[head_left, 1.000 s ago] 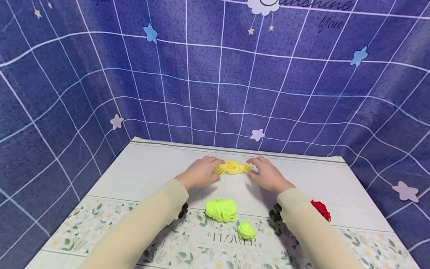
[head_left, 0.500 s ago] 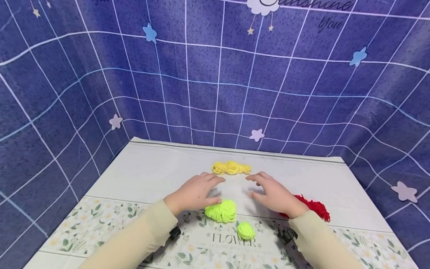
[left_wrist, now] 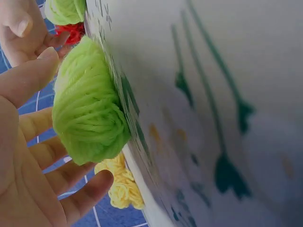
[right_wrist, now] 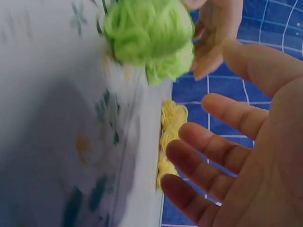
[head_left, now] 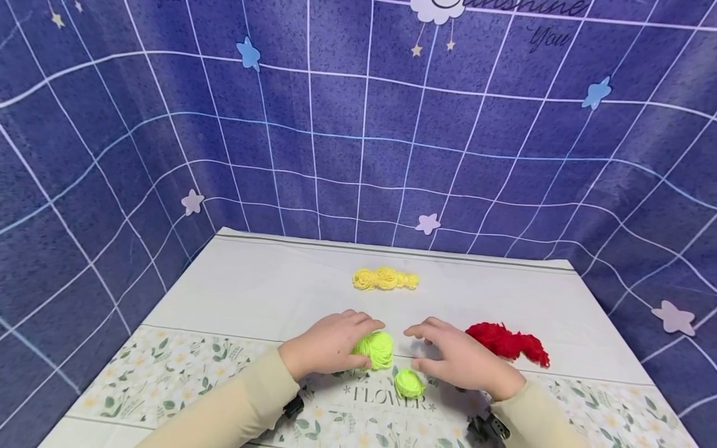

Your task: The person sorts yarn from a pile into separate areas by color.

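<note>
My left hand (head_left: 327,345) is at the left side of a larger lime-green bundle of yarn (head_left: 379,350). In the left wrist view its thumb and spread fingers lie loosely about this bundle (left_wrist: 90,104) without closing on it. My right hand (head_left: 462,358) hovers beside a smaller lime-green yarn ball (head_left: 409,384), at its upper right. Its fingers are apart and slightly bent, with nothing between them, as the right wrist view shows. That small ball (right_wrist: 147,30) overlaps the larger bundle there. Both lime pieces rest on the flowered band of the tablecloth.
A yellow yarn skein (head_left: 385,279), bunched into lobes, lies toward the back of the table (head_left: 269,280). To the right of my right hand is a red yarn bundle (head_left: 506,343). A blue gridded curtain (head_left: 336,143) surrounds the table's back and sides.
Both hands have left the yellow skein and come back toward me. The left now reaches the larger lime bundle, the right nears the small lime ball. The red bundle is uncovered.
</note>
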`<state>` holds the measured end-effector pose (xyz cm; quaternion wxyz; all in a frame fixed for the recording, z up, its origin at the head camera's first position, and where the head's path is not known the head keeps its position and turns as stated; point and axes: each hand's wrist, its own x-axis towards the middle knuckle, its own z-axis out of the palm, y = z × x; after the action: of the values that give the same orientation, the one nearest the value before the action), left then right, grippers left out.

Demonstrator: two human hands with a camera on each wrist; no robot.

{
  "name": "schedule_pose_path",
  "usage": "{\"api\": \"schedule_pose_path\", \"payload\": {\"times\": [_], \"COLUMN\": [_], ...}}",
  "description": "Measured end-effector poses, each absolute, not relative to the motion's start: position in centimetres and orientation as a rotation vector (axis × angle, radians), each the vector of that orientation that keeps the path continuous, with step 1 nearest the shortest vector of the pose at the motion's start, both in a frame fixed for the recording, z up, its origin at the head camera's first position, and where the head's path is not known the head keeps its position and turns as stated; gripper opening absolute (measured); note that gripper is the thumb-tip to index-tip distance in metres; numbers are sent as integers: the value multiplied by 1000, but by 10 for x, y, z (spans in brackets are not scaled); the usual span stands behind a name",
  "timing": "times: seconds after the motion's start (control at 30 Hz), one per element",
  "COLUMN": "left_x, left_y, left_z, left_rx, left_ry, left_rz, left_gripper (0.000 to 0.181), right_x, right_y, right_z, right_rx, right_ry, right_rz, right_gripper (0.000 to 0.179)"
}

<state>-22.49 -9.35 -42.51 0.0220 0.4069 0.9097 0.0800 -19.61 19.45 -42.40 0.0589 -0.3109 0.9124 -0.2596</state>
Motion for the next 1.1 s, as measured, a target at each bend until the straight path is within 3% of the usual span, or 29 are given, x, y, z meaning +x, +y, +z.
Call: {"api": "schedule_pose_path", "payload": {"times": [0.4,0.63,1.1], "left_x": [-224,-222,-225], "left_y": [-90,-87,-94], "left_z": [-431,-431,-435], "left_rx": [1256,1233,1227], "left_ry": [2822,2805,2823], "left_rz": [173,136,132], "left_gripper": [74,74,61], "right_x": [-182,-180,-185], "right_y": [187,184,190], "right_z": [-438,-443,-451], "right_rx": [-989,-959,-996], "right_ry": [2701,2687,2644], "right_rz": [-707,-699,-761], "right_gripper": [48,37,33]}}
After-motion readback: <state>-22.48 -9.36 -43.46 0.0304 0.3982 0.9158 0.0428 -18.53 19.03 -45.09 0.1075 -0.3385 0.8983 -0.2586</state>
